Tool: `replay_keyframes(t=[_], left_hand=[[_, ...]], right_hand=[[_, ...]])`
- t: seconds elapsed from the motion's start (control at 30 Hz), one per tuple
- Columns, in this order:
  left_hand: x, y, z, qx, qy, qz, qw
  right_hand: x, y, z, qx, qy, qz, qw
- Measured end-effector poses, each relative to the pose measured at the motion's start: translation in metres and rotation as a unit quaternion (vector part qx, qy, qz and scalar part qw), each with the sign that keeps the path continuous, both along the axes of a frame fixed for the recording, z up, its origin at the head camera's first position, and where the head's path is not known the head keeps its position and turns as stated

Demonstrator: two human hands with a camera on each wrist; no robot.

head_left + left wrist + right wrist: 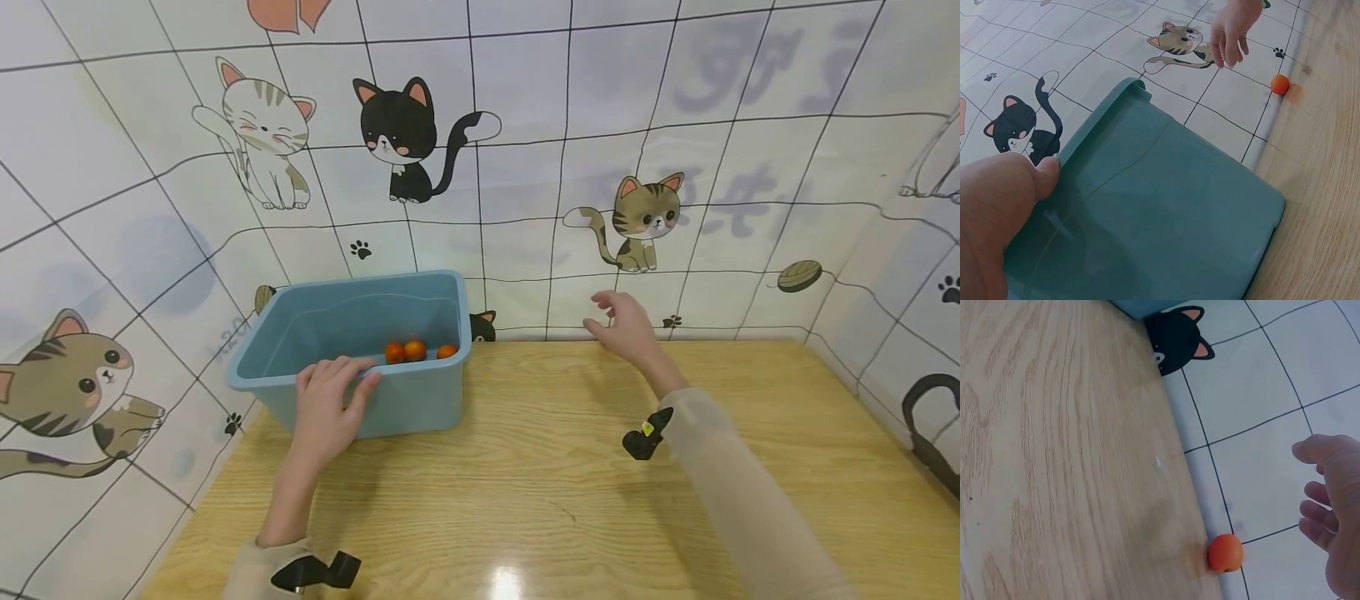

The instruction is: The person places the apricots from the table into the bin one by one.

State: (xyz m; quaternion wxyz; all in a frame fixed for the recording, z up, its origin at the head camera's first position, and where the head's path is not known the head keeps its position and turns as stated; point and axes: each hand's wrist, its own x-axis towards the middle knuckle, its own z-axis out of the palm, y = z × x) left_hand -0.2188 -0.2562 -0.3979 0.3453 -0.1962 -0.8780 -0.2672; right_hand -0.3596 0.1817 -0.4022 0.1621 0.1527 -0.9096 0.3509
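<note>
My left hand (330, 404) grips the near rim of a blue plastic bin (416, 400), fingers over the edge. Up close in the left wrist view, the thumb (1047, 178) lies at the rim and the bin's outer wall fills the middle. Several small round orange fruits (415, 351) lie inside the bin. Off to the right, my right hand (626, 329) is raised near the back wall, fingers loosely bent around nothing. Below it, one more orange fruit (1225, 553) sits at the table's back edge against the wall; the right hand hides it in the head view.
A light wood table (525, 467) carries the bin at its back left. White wall covering (517, 183) printed with cats and grid lines rises behind and at both sides. A dark curved strap-like shape (930, 425) shows at the far right edge.
</note>
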Motion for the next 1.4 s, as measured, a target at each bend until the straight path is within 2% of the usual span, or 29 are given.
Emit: replay_keyframes(t=[0.27,0.67,1.13,1.27,1.4], left_hand=[[-0.002,0.001,0.001,-0.002,0.006,0.000,1.0000],[-0.005,0.001,0.001,-0.002,0.004,-0.002,1.0000],[-0.004,0.003,0.004,-0.007,0.011,0.001,0.9999],[-0.004,0.002,0.004,-0.006,0.013,0.003,0.9999],[-0.003,0.003,0.005,-0.007,0.010,0.004,0.9999]], right_hand=[[-0.003,0.010,-0.013,0.022,-0.026,-0.014,0.9993],[-0.009,0.024,-0.034,0.067,-0.085,-0.011,0.9941],[-0.021,0.036,-0.049,0.079,-0.101,0.006,0.9917],[-0.025,0.036,-0.051,0.082,-0.098,0.015,0.9916],[-0.028,0.037,-0.052,0.091,-0.113,0.026,0.9891]])
